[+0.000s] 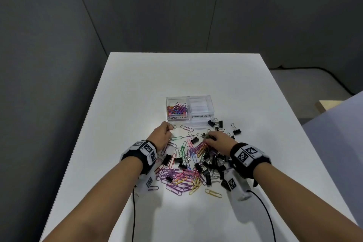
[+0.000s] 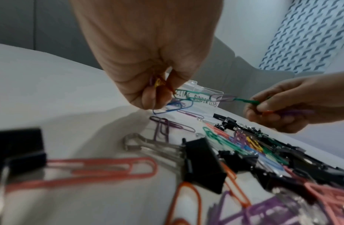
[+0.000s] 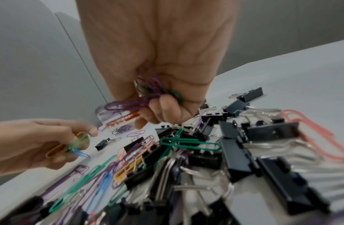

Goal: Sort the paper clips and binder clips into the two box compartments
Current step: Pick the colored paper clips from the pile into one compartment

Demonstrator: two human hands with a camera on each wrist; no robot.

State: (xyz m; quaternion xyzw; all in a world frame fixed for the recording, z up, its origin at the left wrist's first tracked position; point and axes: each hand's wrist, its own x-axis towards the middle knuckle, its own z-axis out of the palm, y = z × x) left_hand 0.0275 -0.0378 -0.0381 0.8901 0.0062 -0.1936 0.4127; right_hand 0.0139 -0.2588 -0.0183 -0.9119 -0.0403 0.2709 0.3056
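A clear two-compartment box (image 1: 189, 124) stands past a heap of coloured paper clips (image 1: 180, 179) and black binder clips (image 1: 214, 163). Its left compartment, labelled PAPER CLIPS, holds several paper clips (image 1: 176, 108); the right one, labelled BINDER CLIPS, looks bare. My left hand (image 1: 163, 133) hovers just in front of the box and pinches a bunch of paper clips (image 2: 178, 99). My right hand (image 1: 216, 139) is over the heap's far edge, fingers curled round purple and green paper clips (image 3: 147, 92). A green clip (image 2: 244, 100) stretches between the two hands.
Loose binder clips (image 1: 235, 129) lie right of the box front. A purple paper clip (image 1: 186, 128) lies between box and hands. A yellow clip (image 1: 213, 193) sits at the heap's near edge. Cables (image 1: 134, 212) run from both wrists across the white table (image 1: 137, 84).
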